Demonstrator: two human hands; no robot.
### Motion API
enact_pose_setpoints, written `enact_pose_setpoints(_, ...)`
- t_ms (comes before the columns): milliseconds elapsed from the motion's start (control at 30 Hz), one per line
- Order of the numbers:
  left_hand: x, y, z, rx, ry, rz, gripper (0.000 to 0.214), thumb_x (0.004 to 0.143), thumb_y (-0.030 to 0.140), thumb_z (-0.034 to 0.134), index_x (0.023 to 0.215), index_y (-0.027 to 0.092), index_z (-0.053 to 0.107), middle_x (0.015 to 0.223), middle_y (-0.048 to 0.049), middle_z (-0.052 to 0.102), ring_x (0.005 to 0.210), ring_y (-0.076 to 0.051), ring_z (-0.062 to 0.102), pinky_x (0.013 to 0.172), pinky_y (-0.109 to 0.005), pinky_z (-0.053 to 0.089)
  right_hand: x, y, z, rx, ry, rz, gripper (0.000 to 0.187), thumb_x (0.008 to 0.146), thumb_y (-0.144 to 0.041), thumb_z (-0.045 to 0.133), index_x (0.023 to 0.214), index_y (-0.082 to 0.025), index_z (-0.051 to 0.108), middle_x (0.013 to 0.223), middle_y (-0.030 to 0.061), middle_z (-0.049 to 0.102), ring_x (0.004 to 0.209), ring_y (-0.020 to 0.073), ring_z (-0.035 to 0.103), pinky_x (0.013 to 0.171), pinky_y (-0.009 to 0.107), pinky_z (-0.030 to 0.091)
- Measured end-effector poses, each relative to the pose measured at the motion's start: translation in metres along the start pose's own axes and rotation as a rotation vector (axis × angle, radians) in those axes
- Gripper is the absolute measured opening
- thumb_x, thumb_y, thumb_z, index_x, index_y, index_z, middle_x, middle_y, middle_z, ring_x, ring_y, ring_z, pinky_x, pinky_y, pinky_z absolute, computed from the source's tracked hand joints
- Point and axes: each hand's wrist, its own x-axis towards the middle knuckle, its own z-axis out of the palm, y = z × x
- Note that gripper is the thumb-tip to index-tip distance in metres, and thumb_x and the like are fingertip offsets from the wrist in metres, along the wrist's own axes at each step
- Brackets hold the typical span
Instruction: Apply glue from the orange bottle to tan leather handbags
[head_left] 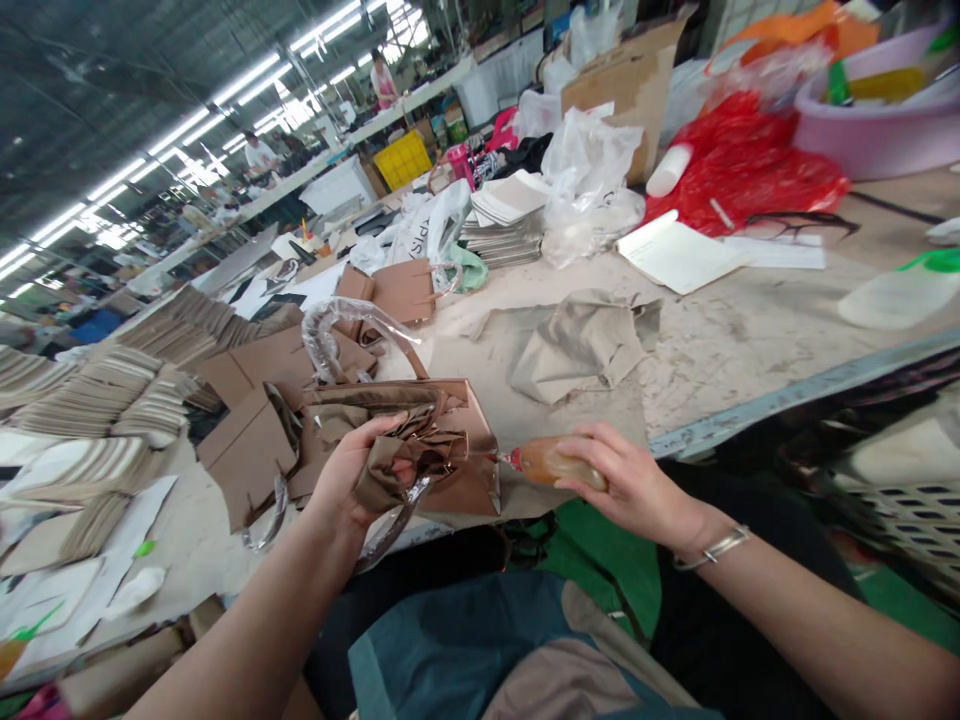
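A brown handbag [469, 485] lies on its side at the table's front edge, with its mouth toward my left and plastic film around its handles [322, 335]. My left hand [356, 470] grips the bunched olive-brown lining [386, 475] of the bag. In my right hand [630, 480] is a squeeze bottle [551, 462] of amber liquid, held level. Its red-collared nozzle points left, at or very near the edge of the bag; whether it touches I cannot tell.
Brown bag parts [255, 440] and stacked panels [82, 400] crowd the left. A crumpled cloth [577, 345] lies behind the bottle. Farther back are a clear plastic bag [592, 190], an open notebook [679, 250], glasses [802, 225], and a purple basin [877, 120]. A white bottle [900, 295] lies right.
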Motion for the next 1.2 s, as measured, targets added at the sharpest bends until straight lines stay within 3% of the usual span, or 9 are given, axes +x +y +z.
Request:
enact_pose_setpoints(200, 0.006, 0.0, 0.004, 0.032, 0.011, 0.037, 0.017, 0.086, 0.013, 0.051, 0.072, 0.01, 0.059, 0.052, -0.0045, 0.059, 0.028, -0.007, 0.041, 0.026, -0.015, 0.035, 0.029, 0.023, -0.008, 0.004, -0.034, -0.136, 0.027, 0.098, -0.031, 0.061, 0.121, -0.019, 0.054, 0.11, 0.0137, 0.06, 0.099, 0.0251, 0.063, 0.081, 0.037, 0.058)
enact_pose_setpoints(433, 0.014, -0.002, 0.005, 0.096, -0.011, 0.091, 0.028, 0.09, 0.015, 0.047, 0.065, 0.009, 0.06, 0.05, -0.0058, 0.058, 0.028, -0.007, 0.043, 0.027, -0.015, 0.035, 0.01, 0.04, 0.003, 0.025, -0.007, -0.131, 0.026, 0.097, -0.031, 0.063, 0.12, -0.02, 0.054, 0.107, 0.012, 0.059, 0.094, 0.0233, 0.063, 0.078, 0.035, 0.058)
enact_pose_setpoints(600, 0.011, 0.0, 0.012, 0.115, 0.085, 0.101, 0.037, 0.092, 0.018, 0.049, 0.055, 0.013, 0.052, 0.04, -0.0011, 0.048, 0.027, -0.008, 0.042, 0.027, -0.017, 0.034, 0.006, 0.042, 0.008, 0.074, -0.079, -0.118, 0.024, 0.096, -0.029, 0.063, 0.117, -0.02, 0.056, 0.105, 0.0107, 0.059, 0.093, 0.0226, 0.063, 0.078, 0.034, 0.058)
enact_pose_setpoints(800, 0.018, 0.001, 0.011, 0.128, 0.037, 0.108, 0.026, 0.092, 0.017, 0.048, 0.068, 0.011, 0.059, 0.048, -0.0021, 0.056, 0.03, -0.008, 0.044, 0.028, -0.015, 0.034, 0.008, 0.046, 0.004, 0.061, -0.016, -0.127, 0.024, 0.097, -0.029, 0.062, 0.118, -0.019, 0.056, 0.107, 0.0123, 0.058, 0.095, 0.0228, 0.062, 0.08, 0.034, 0.057)
enact_pose_setpoints(967, 0.026, 0.002, 0.007, 0.138, 0.022, 0.107, 0.018, 0.09, 0.016, 0.051, 0.076, 0.011, 0.061, 0.058, -0.005, 0.064, 0.031, -0.008, 0.046, 0.028, -0.015, 0.035, 0.007, 0.048, 0.001, 0.045, -0.062, -0.172, 0.02, 0.097, -0.031, 0.061, 0.115, -0.02, 0.059, 0.11, 0.012, 0.06, 0.096, 0.0223, 0.062, 0.079, 0.032, 0.057)
enact_pose_setpoints(1200, 0.02, 0.0, 0.017, 0.131, 0.072, 0.109, 0.022, 0.091, 0.018, 0.051, 0.071, 0.011, 0.059, 0.048, -0.0022, 0.056, 0.029, -0.009, 0.045, 0.028, -0.017, 0.036, 0.015, 0.041, -0.006, -0.015, 0.085, -0.25, 0.027, 0.094, -0.025, 0.064, 0.12, -0.022, 0.058, 0.112, 0.0126, 0.059, 0.099, 0.0244, 0.059, 0.083, 0.037, 0.055)
